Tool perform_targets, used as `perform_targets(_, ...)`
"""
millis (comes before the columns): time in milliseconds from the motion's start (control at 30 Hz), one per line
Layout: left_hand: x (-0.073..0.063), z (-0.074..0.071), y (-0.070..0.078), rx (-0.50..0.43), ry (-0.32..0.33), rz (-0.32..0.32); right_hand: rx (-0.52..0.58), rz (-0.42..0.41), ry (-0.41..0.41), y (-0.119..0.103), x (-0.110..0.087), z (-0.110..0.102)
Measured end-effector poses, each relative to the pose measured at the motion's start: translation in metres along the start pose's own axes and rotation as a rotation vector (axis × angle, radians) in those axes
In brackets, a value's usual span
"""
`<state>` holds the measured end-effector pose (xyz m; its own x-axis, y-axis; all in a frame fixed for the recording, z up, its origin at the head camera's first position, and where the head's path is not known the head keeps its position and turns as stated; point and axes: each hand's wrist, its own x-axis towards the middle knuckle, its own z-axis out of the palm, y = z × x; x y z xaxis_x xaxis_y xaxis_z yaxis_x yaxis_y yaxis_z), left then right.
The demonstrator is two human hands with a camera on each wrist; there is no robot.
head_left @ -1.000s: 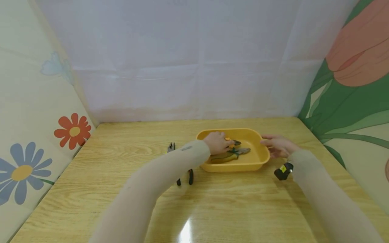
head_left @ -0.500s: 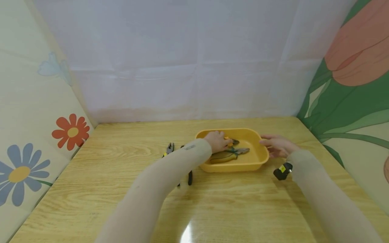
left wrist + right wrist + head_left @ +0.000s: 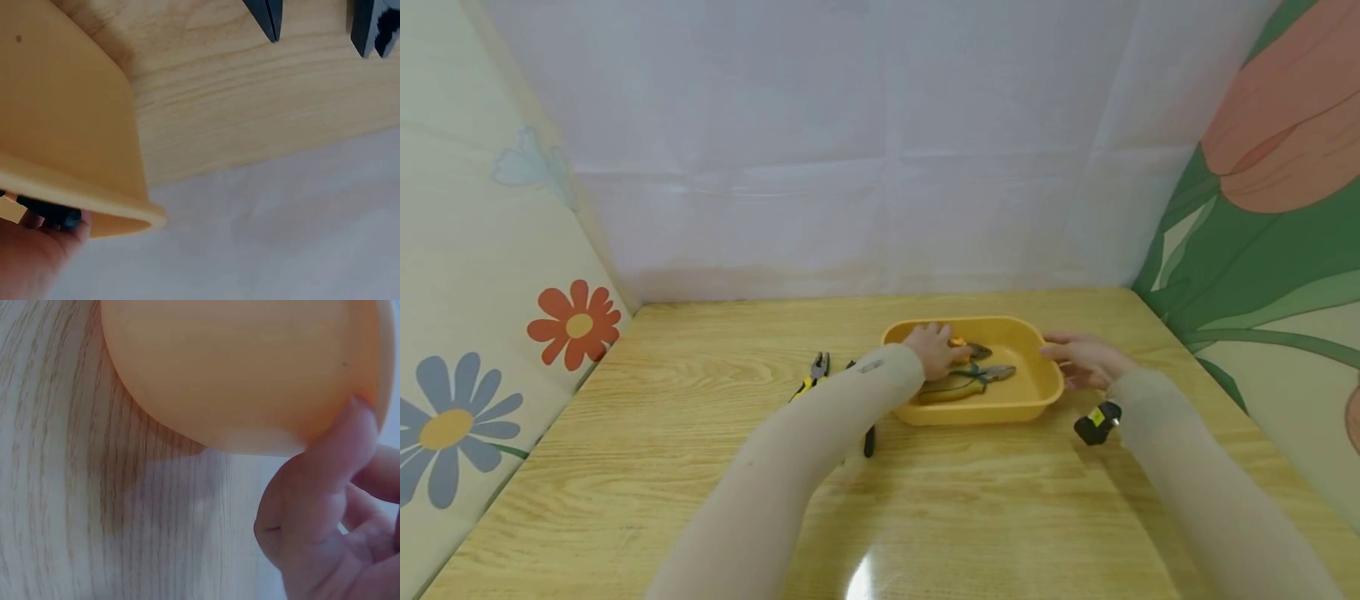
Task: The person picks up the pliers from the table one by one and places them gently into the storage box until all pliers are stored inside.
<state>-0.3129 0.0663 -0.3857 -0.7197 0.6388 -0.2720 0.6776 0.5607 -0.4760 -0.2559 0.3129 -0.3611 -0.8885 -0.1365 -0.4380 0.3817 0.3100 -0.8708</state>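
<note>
My left hand (image 3: 934,352) reaches into the yellow plastic basin (image 3: 970,414) at its left end. In the left wrist view its fingers and thumb hold the black end of a handle (image 3: 53,211) beside the rim. This belongs to orange-handled pliers (image 3: 977,351), whose dark head points right in the basin. In front of them lie pliers with yellow-green handles (image 3: 996,373), partly covered by my left hand. At the basin's right end is my right hand (image 3: 1090,362), its thumb (image 3: 350,434) against the outer wall and its other fingers loosely bent.
Left of the basin, yellow-and-black pliers (image 3: 814,375) lie on the wooden table (image 3: 700,417). A black-handled tool (image 3: 869,440) is mostly covered by my left forearm. Beside my right wrist lies a small black block with a yellow label (image 3: 1097,422). A white sheet (image 3: 850,208) hangs behind.
My left hand shifts only slightly, and a little more of the orange-handled pliers shows beside it. The left forearm moves right, uncovering more of the yellow-and-black pliers. My right hand stays at the basin.
</note>
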Motion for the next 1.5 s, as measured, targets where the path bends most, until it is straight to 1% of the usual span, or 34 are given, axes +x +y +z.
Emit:
perform_targets(100,0.0,0.003,0.0,-0.082,-0.015,-0.011,-0.007,-0.001,0.0,0.0,0.001,0.0)
perform_targets(233,0.0,0.007,0.0,-0.147,-0.015,-0.017,-0.004,-0.002,-0.006,0.001,0.001,-0.002)
perform_targets(333,0.0,0.009,0.001,-0.163,-0.02,-0.025,0.022,-0.018,-0.035,0.005,0.004,-0.006)
perform_targets(367,0.0,0.009,0.001,-0.172,-0.022,-0.028,0.052,-0.025,-0.06,0.006,0.005,-0.009)
perform_targets(467,-0.002,0.009,0.001,-0.195,-0.021,-0.036,0.059,-0.035,-0.083,0.008,0.007,-0.011)
perform_targets(567,-0.005,0.007,0.001,-0.221,-0.008,-0.045,0.043,-0.022,-0.064,0.006,0.006,-0.009)
perform_targets(600,-0.007,0.006,0.001,-0.225,-0.003,-0.048,0.013,-0.016,-0.044,0.004,0.005,-0.006)
perform_targets(733,-0.018,-0.001,0.001,-0.234,0.013,-0.053,-0.01,-0.002,-0.021,-0.001,0.002,-0.002)
perform_targets(833,-0.026,-0.005,0.001,-0.231,0.017,-0.037,-0.014,0.004,-0.014,-0.002,0.001,-0.001)
perform_targets(900,-0.03,-0.006,0.002,-0.239,0.033,-0.019,-0.014,0.007,-0.01,-0.002,0.0,0.0)
perform_targets(967,-0.034,-0.004,0.002,-0.265,0.061,0.0,-0.018,0.006,-0.011,-0.002,-0.001,0.0)
perform_targets(1067,-0.039,-0.001,0.001,-0.319,0.109,0.009,-0.024,0.0,-0.012,-0.002,-0.002,0.001)
perform_targets(1133,-0.046,-0.002,-0.002,-0.355,0.117,0.007,-0.025,-0.004,-0.012,-0.002,-0.003,0.001)
perform_targets(1267,-0.066,-0.011,-0.008,-0.406,0.116,0.001,-0.028,-0.003,-0.007,-0.002,-0.002,0.001)
perform_targets(1333,-0.075,-0.014,-0.01,-0.429,0.126,0.003,-0.034,0.002,-0.003,-0.002,-0.002,0.001)
perform_targets(1500,-0.086,-0.012,-0.015,-0.476,0.165,-0.013,-0.044,0.012,0.004,-0.002,-0.002,0.001)
